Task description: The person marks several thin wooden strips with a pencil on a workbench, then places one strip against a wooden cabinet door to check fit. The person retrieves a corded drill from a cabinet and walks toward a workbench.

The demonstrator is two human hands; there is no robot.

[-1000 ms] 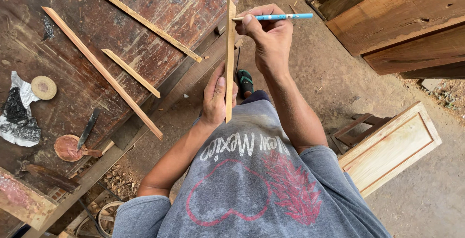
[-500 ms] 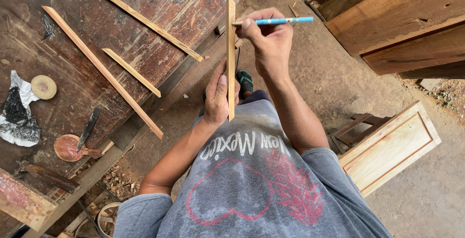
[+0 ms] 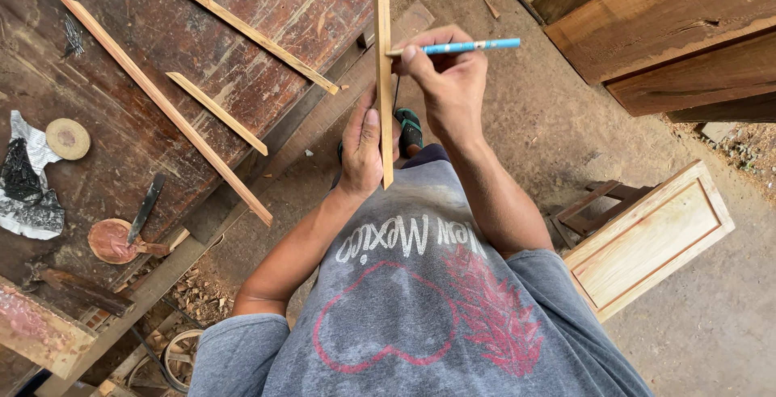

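Two hands work one wooden strip (image 3: 383,73) in our head view: our left hand (image 3: 361,150) grips its lower end upright before the desk (image 3: 162,57), while our right hand (image 3: 449,73), pinching a blue pencil (image 3: 473,45), has barely shifted, tip against the strip.

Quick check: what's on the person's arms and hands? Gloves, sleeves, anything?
No gloves: the left hand and right hand are bare, with no watch or rings showing. Forearms are uncovered; short grey T-shirt sleeves end above the elbows.
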